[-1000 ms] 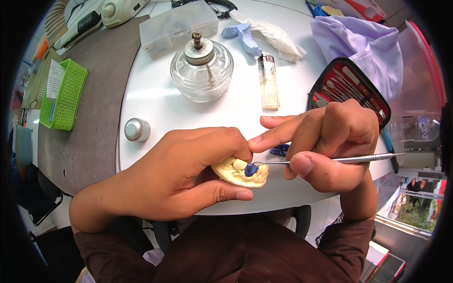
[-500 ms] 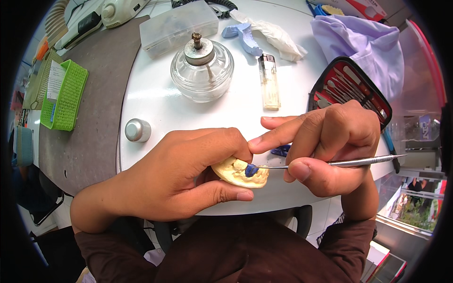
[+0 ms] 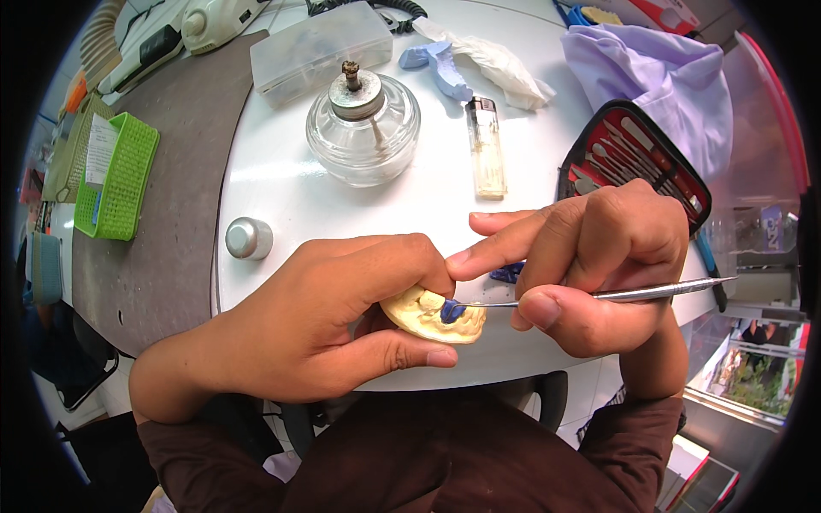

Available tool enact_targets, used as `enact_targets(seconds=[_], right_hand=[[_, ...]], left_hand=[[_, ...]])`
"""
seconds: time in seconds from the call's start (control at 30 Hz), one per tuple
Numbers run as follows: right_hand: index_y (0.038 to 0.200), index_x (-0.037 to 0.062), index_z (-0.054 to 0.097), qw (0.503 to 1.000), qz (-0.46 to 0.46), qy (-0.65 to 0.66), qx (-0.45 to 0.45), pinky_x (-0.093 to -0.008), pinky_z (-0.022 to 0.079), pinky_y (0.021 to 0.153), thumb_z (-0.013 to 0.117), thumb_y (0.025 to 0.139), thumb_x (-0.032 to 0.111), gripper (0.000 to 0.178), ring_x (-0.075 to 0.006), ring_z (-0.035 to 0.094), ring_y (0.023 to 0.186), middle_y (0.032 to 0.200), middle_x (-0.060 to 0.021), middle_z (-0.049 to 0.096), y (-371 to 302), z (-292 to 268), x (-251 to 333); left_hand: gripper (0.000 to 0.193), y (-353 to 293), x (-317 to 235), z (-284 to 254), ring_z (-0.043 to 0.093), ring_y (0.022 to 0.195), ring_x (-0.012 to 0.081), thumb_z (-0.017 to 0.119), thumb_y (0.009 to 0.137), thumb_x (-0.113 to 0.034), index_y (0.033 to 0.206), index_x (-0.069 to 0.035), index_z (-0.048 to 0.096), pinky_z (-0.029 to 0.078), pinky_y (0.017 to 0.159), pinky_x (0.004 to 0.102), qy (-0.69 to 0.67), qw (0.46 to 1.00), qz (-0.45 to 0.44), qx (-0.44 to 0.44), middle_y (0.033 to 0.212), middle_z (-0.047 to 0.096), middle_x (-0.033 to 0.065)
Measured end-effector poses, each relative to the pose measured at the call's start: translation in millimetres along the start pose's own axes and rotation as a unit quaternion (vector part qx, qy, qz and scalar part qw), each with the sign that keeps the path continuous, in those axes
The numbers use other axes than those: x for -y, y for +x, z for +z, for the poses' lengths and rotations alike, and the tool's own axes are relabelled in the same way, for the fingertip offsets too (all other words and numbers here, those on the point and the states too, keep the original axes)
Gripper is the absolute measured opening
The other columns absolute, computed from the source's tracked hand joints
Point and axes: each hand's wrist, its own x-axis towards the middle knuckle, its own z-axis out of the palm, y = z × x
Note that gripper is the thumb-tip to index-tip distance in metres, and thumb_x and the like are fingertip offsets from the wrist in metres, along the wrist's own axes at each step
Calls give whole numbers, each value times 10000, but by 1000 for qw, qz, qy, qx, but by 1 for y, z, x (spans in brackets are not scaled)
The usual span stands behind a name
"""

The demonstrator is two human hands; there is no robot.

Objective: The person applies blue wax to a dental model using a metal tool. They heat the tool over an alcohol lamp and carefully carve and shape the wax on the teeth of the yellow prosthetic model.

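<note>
My left hand (image 3: 342, 321) is closed around a cream-coloured dental cast (image 3: 417, 325), thumb below and fingers above. On the cast sits a small lump of dark blue wax (image 3: 451, 311), beside a pale tooth form. A slim metal wax carver (image 3: 637, 293) lies pinched in my right hand (image 3: 599, 265). Its thin tip touches the blue wax, while the other pointed end juts out to the right. My right index fingertip rests against the left hand's knuckle. Behind the right fingers, more dark blue wax (image 3: 508, 273) lies on the table, partly hidden.
A glass spirit lamp (image 3: 363, 128), its metal cap (image 3: 250, 238) and a clear lighter (image 3: 487, 150) stand or lie beyond my hands. Farther back are a plastic box (image 3: 321, 51) and blue impression pieces (image 3: 440, 68). An instrument case (image 3: 637, 154) lies open at right; a green basket (image 3: 120, 179) is left.
The carver's tip and the cast have shifted very slightly against each other. Both hands keep their hold, and the whole view has moved a little.
</note>
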Motion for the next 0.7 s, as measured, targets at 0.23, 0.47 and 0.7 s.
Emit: enact_targets(seconds=[0.23, 0.47, 0.7], right_hand=[[627, 88, 403, 1000, 2, 15, 4, -525, 507, 1015, 668, 717, -126, 353, -433, 726, 939, 644, -162, 680, 0, -1, 1], [636, 91, 403, 999, -10, 35, 15, -532, 516, 1002, 645, 744, -121, 340, -427, 729, 940, 624, -142, 666, 1, -4, -2], [739, 91, 435, 998, -25, 51, -37, -504, 551, 964, 681, 788, -52, 289, -361, 745, 880, 632, -99, 628, 2, -2, -5]], left_hand=[[316, 0, 0, 0, 601, 744, 192, 843, 799, -159, 929, -17, 593, 451, 675, 301, -6, 1000, 0, 6, 879, 632, 87], [320, 0, 1, 0, 592, 766, 184, 840, 803, -136, 956, -17, 586, 450, 692, 301, -12, 1000, -5, 11, 882, 627, 83], [318, 1, 0, 0, 600, 810, 188, 829, 803, -91, 992, -17, 583, 455, 714, 309, -23, 1000, 14, 2, 905, 632, 90]])
